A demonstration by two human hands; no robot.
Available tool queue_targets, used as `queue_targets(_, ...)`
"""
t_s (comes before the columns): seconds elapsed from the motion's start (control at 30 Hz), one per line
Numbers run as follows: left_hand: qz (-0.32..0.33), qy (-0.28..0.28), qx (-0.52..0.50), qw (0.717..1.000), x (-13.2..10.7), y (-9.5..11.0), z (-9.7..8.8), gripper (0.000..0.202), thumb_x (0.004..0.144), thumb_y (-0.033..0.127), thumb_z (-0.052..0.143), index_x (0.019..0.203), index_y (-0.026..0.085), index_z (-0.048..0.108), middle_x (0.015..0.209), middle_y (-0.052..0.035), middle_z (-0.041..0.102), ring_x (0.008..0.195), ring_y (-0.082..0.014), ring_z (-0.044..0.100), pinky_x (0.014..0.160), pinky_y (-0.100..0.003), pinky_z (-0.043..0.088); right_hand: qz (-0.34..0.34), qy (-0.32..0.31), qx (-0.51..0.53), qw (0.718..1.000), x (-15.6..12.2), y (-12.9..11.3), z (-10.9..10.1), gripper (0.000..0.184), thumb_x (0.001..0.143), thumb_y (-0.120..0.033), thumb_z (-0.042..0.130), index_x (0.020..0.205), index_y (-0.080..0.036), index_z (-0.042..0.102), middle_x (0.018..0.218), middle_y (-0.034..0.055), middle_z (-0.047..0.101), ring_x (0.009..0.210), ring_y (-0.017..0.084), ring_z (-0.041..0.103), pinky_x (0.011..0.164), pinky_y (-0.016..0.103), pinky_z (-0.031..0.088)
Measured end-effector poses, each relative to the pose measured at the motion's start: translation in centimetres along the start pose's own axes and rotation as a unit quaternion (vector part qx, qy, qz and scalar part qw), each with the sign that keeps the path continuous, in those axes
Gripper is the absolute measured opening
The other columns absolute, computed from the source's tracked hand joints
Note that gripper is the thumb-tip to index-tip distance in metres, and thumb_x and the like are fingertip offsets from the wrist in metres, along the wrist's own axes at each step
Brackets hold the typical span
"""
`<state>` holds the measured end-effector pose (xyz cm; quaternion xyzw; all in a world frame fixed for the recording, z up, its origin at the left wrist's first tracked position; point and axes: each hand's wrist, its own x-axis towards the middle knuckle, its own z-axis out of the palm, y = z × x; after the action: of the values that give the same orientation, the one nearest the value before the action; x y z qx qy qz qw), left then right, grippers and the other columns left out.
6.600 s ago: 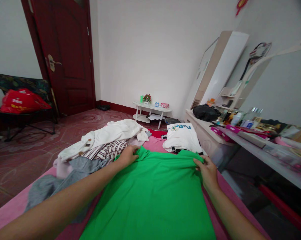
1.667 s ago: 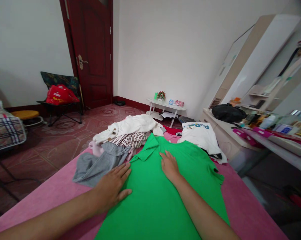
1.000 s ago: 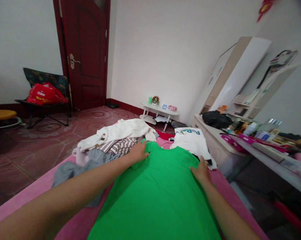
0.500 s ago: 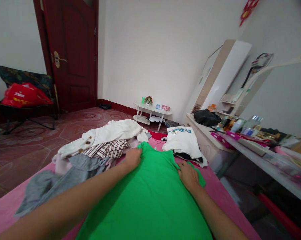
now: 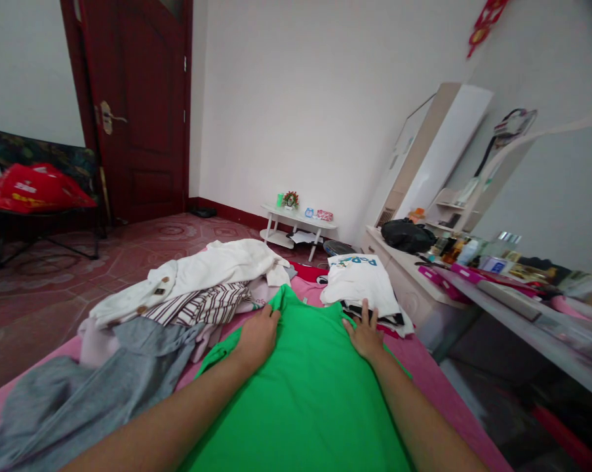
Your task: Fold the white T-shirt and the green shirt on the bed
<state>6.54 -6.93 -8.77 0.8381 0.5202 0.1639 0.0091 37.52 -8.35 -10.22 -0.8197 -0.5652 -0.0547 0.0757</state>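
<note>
A bright green polo shirt (image 5: 308, 387) lies spread on the pink bed cover (image 5: 438, 393), collar pointing away from me. My left hand (image 5: 257, 337) rests flat on its left shoulder, fingers stretched toward the collar. My right hand (image 5: 364, 334) lies flat on the right shoulder, fingers spread, fingertips close to a folded white printed T-shirt (image 5: 358, 278). Neither hand holds anything.
A heap of clothes lies to the left: a white jacket (image 5: 202, 269), a striped shirt (image 5: 200, 305) and a grey garment (image 5: 94, 387). A cluttered dresser (image 5: 477, 278) runs along the right. A small white table (image 5: 298, 223) stands by the far wall, beside a dark red door (image 5: 138, 105).
My right hand slid up from the shirt's right sleeve edge onto the shoulder and flattened. The left hand stayed near the collar. The view shifted slightly right and closer.
</note>
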Motion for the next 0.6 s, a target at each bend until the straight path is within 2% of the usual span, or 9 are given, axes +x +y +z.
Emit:
queue_targets(0.2, 0.000, -0.005, -0.008, 1.000, 0.1, 0.0, -0.1, 0.034, 0.092, 0.015, 0.030, 0.112, 0.017, 0.058, 0.108, -0.0134, 0.057, 0.086, -0.0241, 0.063, 0.073, -0.035, 0.051, 0.016, -0.025, 0.007, 1.000, 1.2, -0.3, -0.1, 0.061, 0.095, -0.055, 0.020, 0.129, -0.021, 0.057, 0.159, 0.0001, -0.012, 0.143, 0.038, -0.009, 0.099, 0.070, 0.029)
queue_targets(0.3, -0.015, -0.006, -0.027, 1.000, 0.1, -0.2, -0.3, 0.032, 0.092, 0.015, 0.033, 0.112, 0.019, 0.058, 0.109, -0.0120, 0.057, 0.087, -0.0234, 0.064, 0.073, -0.034, 0.051, 0.009, 0.015, 0.007, 1.000, 0.6, -0.4, -0.2, 0.056, 0.095, -0.053, 0.024, 0.128, -0.024, 0.059, 0.160, 0.0001, -0.003, 0.144, 0.037, -0.003, 0.099, 0.065, 0.033)
queue_targets(0.37, -0.037, 0.013, -0.060, 0.997, -0.1, -0.5, -0.5, 0.030, 0.091, 0.015, 0.036, 0.113, 0.021, 0.056, 0.111, -0.0102, 0.058, 0.089, -0.0217, 0.064, 0.075, -0.031, 0.050, -0.015, 0.062, 0.005, 0.998, -0.3, -0.3, -0.3, 0.051, 0.093, -0.052, 0.033, 0.124, -0.023, 0.061, 0.160, 0.0021, 0.006, 0.144, 0.037, 0.008, 0.101, 0.058, 0.036)
queue_targets(0.47, -0.076, 0.084, -0.140, 0.984, -0.3, -1.1, -0.6, 0.026, 0.092, 0.016, 0.039, 0.112, 0.020, 0.055, 0.112, -0.0090, 0.061, 0.092, -0.0208, 0.064, 0.080, -0.030, 0.048, -0.044, 0.109, 0.000, 0.993, -2.3, 0.0, -0.7, 0.040, 0.091, -0.042, 0.043, 0.114, -0.018, 0.065, 0.152, 0.0106, 0.030, 0.132, 0.031, 0.038, 0.099, 0.042, 0.041)
queue_targets(0.53, -0.095, 0.119, -0.195, 0.969, -0.2, -1.6, -0.7, 0.023, 0.091, 0.016, 0.043, 0.109, 0.019, 0.056, 0.111, -0.0086, 0.063, 0.097, -0.0215, 0.063, 0.084, -0.031, 0.047, -0.046, 0.107, -0.002, 0.993, -3.6, 0.5, -1.2, 0.034, 0.093, -0.033, 0.041, 0.109, -0.016, 0.064, 0.132, 0.0136, 0.053, 0.112, 0.025, 0.056, 0.090, 0.035, 0.045)
queue_targets(0.6, -0.114, 0.115, -0.242, 0.957, 0.5, -2.0, -0.8, 0.019, 0.088, 0.016, 0.050, 0.105, 0.018, 0.059, 0.107, -0.0079, 0.066, 0.099, -0.0223, 0.063, 0.086, -0.031, 0.047, -0.040, 0.098, -0.006, 0.994, -4.3, 1.1, -1.8, 0.031, 0.094, -0.029, 0.037, 0.108, -0.017, 0.062, 0.109, 0.0108, 0.065, 0.096, 0.022, 0.062, 0.080, 0.031, 0.046)
